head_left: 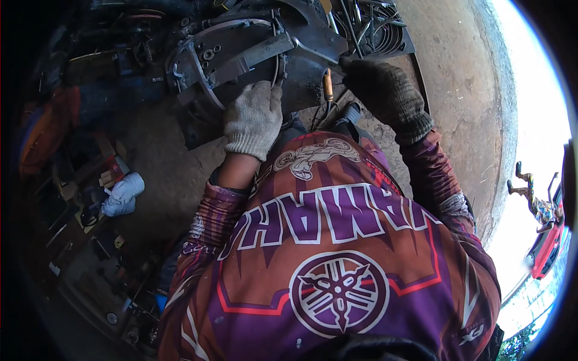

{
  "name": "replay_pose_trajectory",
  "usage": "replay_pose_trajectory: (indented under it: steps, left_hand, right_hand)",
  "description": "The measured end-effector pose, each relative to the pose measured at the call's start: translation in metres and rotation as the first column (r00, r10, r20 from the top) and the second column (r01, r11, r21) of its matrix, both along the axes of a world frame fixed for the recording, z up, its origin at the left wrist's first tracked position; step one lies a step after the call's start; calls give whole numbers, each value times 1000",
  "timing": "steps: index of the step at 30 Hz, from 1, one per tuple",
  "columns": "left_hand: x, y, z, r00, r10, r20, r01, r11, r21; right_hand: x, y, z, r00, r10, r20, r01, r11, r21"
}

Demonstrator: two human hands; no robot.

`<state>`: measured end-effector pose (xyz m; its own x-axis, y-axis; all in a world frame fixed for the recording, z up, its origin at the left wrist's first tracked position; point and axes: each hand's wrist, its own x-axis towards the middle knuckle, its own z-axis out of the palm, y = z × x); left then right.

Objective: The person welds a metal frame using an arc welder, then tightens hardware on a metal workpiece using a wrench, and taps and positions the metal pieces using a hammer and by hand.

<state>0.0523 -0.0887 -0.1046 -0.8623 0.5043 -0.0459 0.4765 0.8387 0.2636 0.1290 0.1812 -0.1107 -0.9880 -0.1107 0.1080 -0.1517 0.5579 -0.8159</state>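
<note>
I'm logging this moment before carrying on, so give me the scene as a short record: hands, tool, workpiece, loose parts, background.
Left hand: gloved, fingers by the lower end of a thin rod; grip unclear
Right hand: gloved, holding a wrench
Wrench head: at the right end of a metal bar
Workpiece: curved metal frame under the bar
Loose parts: small rings within the curve
Nearby: orange-handled tool between the hands
Background: person, red vehicle

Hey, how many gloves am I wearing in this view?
2. The left glove is beside the curved metal strip; the right glove is at one end of the wrench-like tool. Neither is hidden.
</note>
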Motion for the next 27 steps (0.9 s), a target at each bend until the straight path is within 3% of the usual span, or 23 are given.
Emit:
replay_pose_trajectory:
  steps: [1, 2, 4, 5, 6, 7, 8, 10, 11, 13, 15, 18, 23, 27]
  left_hand:
    - [-1, 1, 0, 1000, 5, -8, -5, 1000, 4]
    - [0, 0, 0, 1000, 14, 1, -14, 1000, 20]
    - [-1, 2, 4, 999, 37, -7, -36, 998, 46]
    - [0, 3, 7, 999, 49, 8, -49, 998, 33]
    - [2, 5, 10, 998, 64, 26, -64, 998, 20]
    - [3, 5, 12, 996, 79, 44, -79, 997, 6]
    - [4, 5, 14, 995, 91, 38, -91, 996, 11]
    - [3, 6, 17, 995, 82, 64, -83, 997, 9]
    - [3, 7, 18, 995, 82, 64, -83, 997, 11]
    - [3, 9, 23, 993, 88, 83, -89, 996, 11]
    - [2, 8, 24, 991, 92, 101, -93, 996, 9]
    - [4, 5, 16, 998, 52, 21, -53, 997, 48]
    - [9, 4, 13, 997, 64, -38, -62, 996, 64]
    - [8, 4, 10, 996, 93, -4, -93, 993, 72]
  right_hand:
    - [-2, -1, 0, 997, 4, 80, 9, 987, -159]
    - [-4, 2, 0, 997, 7, 74, 5, 988, -157]
    - [-13, 17, 0, 994, 52, -98, -24, 963, 267]
    - [-16, 22, 2, 992, 64, -108, -33, 962, 271]
    - [-18, 26, 5, 987, -142, 78, 146, 988, -43]
    - [-18, 28, 9, 910, -269, 316, 366, 878, -307]
    - [-22, 24, 22, 772, -294, 563, 593, 652, -472]
    - [-37, 13, 37, 764, -380, 521, 604, 704, -373]
    - [-52, 15, 35, 931, -325, 169, 354, 916, -191]
    - [-82, 12, 43, 979, -116, -167, 135, 985, 110]
    - [-121, -8, 73, 965, -155, 213, 135, 985, 109]
    - [-199, -31, 61, 992, 122, -23, -112, 961, 254]
    - [-265, -78, 32, 962, 272, -15, -232, 848, 477]
    - [-290, -96, 8, 953, 304, 5, -258, 799, 543]
